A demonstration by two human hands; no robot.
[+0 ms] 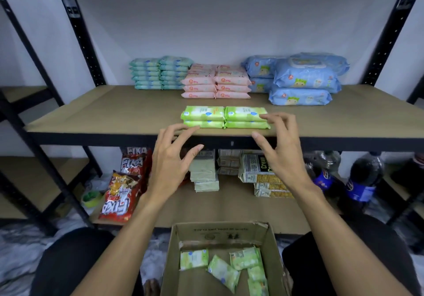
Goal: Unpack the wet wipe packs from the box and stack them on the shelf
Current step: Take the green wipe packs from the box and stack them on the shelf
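Note:
Green wet wipe packs (223, 117) lie in two short stacks side by side near the front edge of the brown shelf (114, 112). My left hand (172, 160) hovers just in front of the left stack, fingers spread and holding nothing. My right hand (278, 148) hovers at the right stack, its fingertips close to the top pack, also holding nothing. Below, between my knees, an open cardboard box (220, 233) holds several loose green packs (223, 272).
At the back of the shelf stand teal packs (160, 73), pink packs (216, 82) and large blue packs (302, 82). The lower shelf holds red snack bags (125, 187), boxed goods (259, 171) and dark soda bottles (362, 181). Black uprights frame both sides.

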